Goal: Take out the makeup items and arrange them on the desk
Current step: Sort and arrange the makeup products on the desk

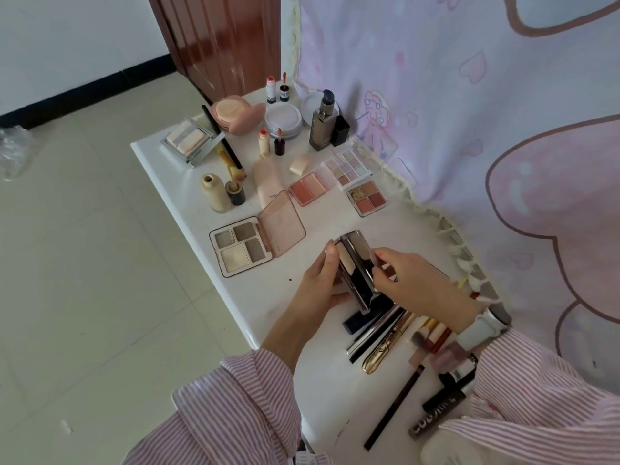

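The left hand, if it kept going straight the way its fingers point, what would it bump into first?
The left hand points up the desk. Past the compact it holds, it would probably meet the blush palette first, though depth is hard to judge here.

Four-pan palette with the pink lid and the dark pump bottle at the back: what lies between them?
In the head view, between the four-pan palette and the pump bottle lie a pale pink tube, a small beige sponge and a dark-based lip gloss.
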Available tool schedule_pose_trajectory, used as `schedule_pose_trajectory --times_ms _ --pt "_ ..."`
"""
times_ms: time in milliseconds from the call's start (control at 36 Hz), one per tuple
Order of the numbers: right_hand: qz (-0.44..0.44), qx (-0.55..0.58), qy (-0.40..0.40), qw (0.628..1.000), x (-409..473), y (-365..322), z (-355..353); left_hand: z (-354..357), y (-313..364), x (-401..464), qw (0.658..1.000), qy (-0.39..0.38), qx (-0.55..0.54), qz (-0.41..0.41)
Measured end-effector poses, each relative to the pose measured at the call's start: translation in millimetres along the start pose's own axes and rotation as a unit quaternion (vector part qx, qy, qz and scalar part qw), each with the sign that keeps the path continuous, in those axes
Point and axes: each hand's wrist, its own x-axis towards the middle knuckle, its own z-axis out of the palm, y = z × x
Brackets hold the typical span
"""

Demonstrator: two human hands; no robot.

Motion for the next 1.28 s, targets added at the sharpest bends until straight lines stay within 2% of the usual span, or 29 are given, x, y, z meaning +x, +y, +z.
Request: schedule_pose_trajectory --times_ms 139,250,389,472,556,667,778,833,917,972,1278 --pt "0.027 0.048 0.053 0.997 1 6 -2 3 0 6 0.998 0.047 0.041 -0.022" --pt "0.020 0.049 0.084 0.995 0 4 -2 10 -1 9 0.997 0.049 0.065 -0.007" --pt "0.014 0.046 0.116 0.992 0 7 -4 11 1 9 0.997 0.066 0.043 -0.003" --pt "0.021 0.065 0.135 0.988 1 11 -7 6 -2 9 0.993 0.114 0.034 -0.013" --pt "0.027 0.073 0.157 0.984 4 12 -11 3 -6 7 0.982 0.163 0.097 -0.018" --pt "0.043 0.102 0.157 0.981 13 15 -9 2 -6 -4 0.937 0.197 0.286 0.026" --pt "0.048 0.150 0.148 0.976 24 10 -7 -1 -15 -10 0.832 0.207 0.489 0.159" --pt "0.046 0.160 0.156 0.974 31 7 -4 -2 -24 -8 0.785 0.205 0.562 0.159" --pt "0.046 0.143 0.167 0.974 43 4 -2 -1 -33 -8 0.752 0.200 0.610 0.148" --pt "0.052 0.141 0.171 0.974 52 5 1 -2 -39 -9 0.737 0.207 0.624 0.159" --pt "0.032 0.125 0.196 0.972 67 6 3 -10 -45 -8 0.727 0.216 0.627 0.177"
